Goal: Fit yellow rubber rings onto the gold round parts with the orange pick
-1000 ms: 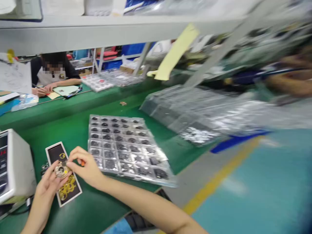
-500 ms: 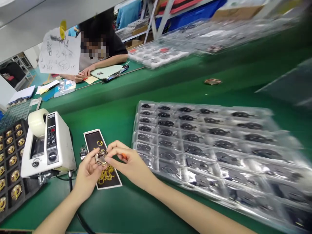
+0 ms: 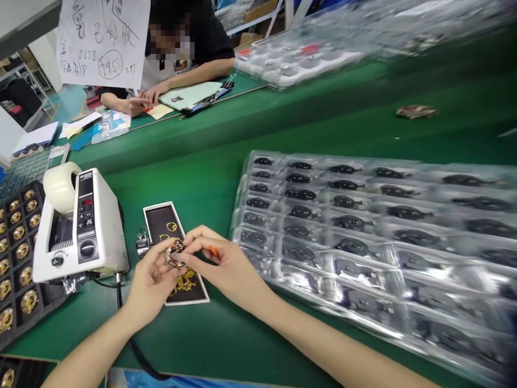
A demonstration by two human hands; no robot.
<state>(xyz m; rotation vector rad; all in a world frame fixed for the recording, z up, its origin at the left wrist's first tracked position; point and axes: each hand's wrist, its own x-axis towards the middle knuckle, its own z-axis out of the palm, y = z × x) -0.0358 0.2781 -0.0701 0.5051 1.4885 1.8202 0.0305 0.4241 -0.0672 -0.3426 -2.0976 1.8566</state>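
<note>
2 bare hands work close together over a black printed card (image 3: 161, 222) on the green worktop (image 3: 194, 178). The left hand (image 3: 150, 285), rising from the lower left, curls partly closed and holds a small round gold-toned metal piece (image 3: 174, 254) at its fingertips. The right hand (image 3: 228, 267) reaches in from the lower right, pinching that piece between thumb and forefinger, with a small orange item (image 3: 212, 251) tucked behind them. The step appears to be close fingertip handling, and the next move calls for a steady pinch.
</note>
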